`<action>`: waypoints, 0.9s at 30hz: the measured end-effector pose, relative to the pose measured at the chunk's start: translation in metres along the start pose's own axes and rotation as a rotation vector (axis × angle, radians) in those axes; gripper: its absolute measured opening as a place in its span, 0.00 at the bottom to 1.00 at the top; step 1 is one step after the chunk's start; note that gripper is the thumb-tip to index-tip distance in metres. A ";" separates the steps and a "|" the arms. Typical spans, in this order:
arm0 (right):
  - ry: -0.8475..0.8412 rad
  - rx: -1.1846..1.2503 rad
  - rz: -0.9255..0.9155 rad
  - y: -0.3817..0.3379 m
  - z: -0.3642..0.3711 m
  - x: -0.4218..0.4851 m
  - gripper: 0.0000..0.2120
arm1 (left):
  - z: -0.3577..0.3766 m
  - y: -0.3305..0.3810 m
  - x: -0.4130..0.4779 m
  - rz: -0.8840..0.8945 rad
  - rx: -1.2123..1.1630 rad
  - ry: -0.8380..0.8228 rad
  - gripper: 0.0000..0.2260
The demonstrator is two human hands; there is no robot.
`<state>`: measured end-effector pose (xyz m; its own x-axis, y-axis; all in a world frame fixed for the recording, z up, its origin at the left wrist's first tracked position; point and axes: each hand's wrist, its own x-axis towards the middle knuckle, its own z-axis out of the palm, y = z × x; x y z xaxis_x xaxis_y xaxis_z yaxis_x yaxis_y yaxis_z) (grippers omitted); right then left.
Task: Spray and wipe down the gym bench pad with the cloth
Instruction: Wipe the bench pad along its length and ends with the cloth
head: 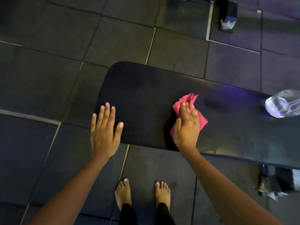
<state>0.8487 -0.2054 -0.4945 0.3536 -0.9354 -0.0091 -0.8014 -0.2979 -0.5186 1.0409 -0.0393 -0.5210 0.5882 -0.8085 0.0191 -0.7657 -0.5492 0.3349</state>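
A dark tiled rubber floor (48, 78) spreads beneath a black gym bench pad (146, 98) that runs from centre frame to the right edge. The person's left hand (104, 133) lies flat at the pad's near left corner, fingers straight and slightly spread, holding nothing. The right hand (187, 127) presses palm-down on a crumpled pink cloth (202, 120) mid-pad, fingers held close together over it. A clear bottle (282, 103), blurred, stands on the pad at far right; its contents cannot be told. Two bare feet (123, 192) stand on the floor below.
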 end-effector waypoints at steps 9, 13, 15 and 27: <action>-0.267 0.110 -0.276 -0.100 0.055 -0.068 0.28 | -0.005 -0.025 -0.004 -0.221 -0.582 0.111 0.29; -0.450 0.195 -0.494 -0.111 0.053 -0.048 0.25 | -0.011 -0.049 -0.011 -0.215 -0.720 0.019 0.27; -0.380 0.204 -0.482 -0.117 0.052 -0.015 0.25 | -0.012 -0.056 -0.009 -0.194 -0.751 -0.003 0.26; -0.536 0.101 -0.605 -0.135 0.073 -0.011 0.28 | -0.004 -0.056 0.003 -0.289 -0.869 -0.091 0.33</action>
<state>0.9884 -0.1407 -0.4867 0.9147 -0.3922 -0.0973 -0.3594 -0.6795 -0.6397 1.0866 -0.0101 -0.5359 0.6752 -0.6984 -0.2371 -0.1057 -0.4098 0.9060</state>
